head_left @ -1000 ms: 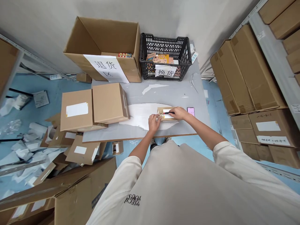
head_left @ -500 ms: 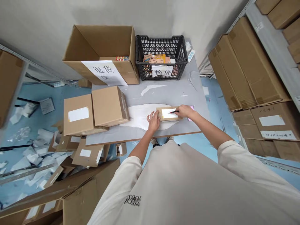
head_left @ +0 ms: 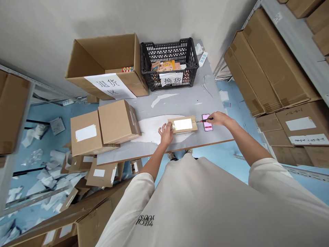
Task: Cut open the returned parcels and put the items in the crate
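Observation:
A small flat cardboard parcel [head_left: 182,124] with a white label lies on the grey table [head_left: 180,99] in front of me. My left hand [head_left: 166,132] rests against its left end, fingers curled on the edge. My right hand [head_left: 219,118] is off to the parcel's right, closed around a red and black pen [head_left: 206,120] whose tip points left. The pen hovers over a pink phone [head_left: 207,122] lying on the table.
Two closed cardboard boxes [head_left: 105,125] sit at the table's left. A large open box [head_left: 108,67] with a paper sign and a black plastic crate [head_left: 169,63] with small items stand at the back. Stacked cartons [head_left: 269,75] fill shelves on the right. Scrap cardboard and paper litter the floor at left.
My right hand has drawn the pen off the parcel's label and moved right, over the phone. My left hand stays at the parcel's left end. The view has swung slightly.

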The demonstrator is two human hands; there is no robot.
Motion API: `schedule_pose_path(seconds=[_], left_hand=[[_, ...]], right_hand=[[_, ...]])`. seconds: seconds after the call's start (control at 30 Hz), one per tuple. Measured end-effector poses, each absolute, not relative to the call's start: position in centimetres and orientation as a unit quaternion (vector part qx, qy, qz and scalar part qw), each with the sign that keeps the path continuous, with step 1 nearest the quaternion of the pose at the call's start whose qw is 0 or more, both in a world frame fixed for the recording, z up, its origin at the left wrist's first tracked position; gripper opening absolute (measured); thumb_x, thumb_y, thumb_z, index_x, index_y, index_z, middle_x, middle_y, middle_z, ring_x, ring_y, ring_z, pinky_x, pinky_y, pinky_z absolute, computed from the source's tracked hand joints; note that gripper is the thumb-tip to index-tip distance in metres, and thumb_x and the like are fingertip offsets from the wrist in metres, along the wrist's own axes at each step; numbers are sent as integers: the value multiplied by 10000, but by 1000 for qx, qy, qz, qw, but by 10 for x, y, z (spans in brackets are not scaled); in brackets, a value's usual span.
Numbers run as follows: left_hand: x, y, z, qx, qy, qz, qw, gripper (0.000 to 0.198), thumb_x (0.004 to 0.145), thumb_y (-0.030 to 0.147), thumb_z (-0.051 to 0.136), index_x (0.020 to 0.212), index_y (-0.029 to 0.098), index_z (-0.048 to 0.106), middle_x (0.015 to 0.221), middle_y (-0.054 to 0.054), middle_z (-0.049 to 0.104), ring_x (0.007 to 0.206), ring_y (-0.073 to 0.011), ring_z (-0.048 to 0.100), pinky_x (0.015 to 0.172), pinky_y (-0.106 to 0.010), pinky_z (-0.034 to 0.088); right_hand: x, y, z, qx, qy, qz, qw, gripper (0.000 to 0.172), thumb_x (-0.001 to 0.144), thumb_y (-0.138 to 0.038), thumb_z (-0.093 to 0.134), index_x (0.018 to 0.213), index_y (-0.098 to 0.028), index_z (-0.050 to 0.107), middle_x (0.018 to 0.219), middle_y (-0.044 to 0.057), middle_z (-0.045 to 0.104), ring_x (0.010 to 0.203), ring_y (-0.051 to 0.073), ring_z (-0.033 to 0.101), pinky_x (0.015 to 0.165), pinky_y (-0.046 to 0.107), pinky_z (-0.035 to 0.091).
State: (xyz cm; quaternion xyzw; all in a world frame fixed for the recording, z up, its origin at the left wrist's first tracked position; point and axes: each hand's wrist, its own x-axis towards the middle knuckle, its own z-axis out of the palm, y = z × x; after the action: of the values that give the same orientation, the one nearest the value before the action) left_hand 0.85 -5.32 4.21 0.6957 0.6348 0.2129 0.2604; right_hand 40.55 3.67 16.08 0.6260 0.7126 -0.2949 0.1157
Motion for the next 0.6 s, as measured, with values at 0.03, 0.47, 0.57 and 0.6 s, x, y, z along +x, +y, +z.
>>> schedule_pose_path(seconds=[0.03,0.47,0.57,0.6], left_hand=[[10,-53,45,701,634,208,252,626,1004,168,490,1604,340,547,1635,-154,626,1605,-400,444,1293,-728,226],[83,-18,48,831,501,81,227,552,963,289,780,1493,283,623,1486,-168,658,1432,-401,576,1267,-580,378],[86,-17,43,826,511,81,224,529,967,240,767,1475,276,627,1416,-169,670,1383,-397,623,1295,-592,348],[87,-17,42,822,516,86,225,539,959,229,778,1475,273,626,1398,-168,669,1358,-398,639,1305,-594,338]], right_hand=[[411,36,161,630,710,-295,107,349,949,-560,704,1023,-288,909,797,94,794,856,303,728,732,363,463],[417,6,137,625,629,-459,-57,407,935,-622,677,1018,-236,773,801,-2,747,712,199,682,706,296,489],[421,8,126,616,637,-461,-48,397,941,-603,650,1030,-245,798,801,-10,742,739,205,686,688,293,473],[423,10,122,613,645,-455,-38,394,949,-588,638,1054,-250,812,797,-11,742,752,208,686,685,293,465]])
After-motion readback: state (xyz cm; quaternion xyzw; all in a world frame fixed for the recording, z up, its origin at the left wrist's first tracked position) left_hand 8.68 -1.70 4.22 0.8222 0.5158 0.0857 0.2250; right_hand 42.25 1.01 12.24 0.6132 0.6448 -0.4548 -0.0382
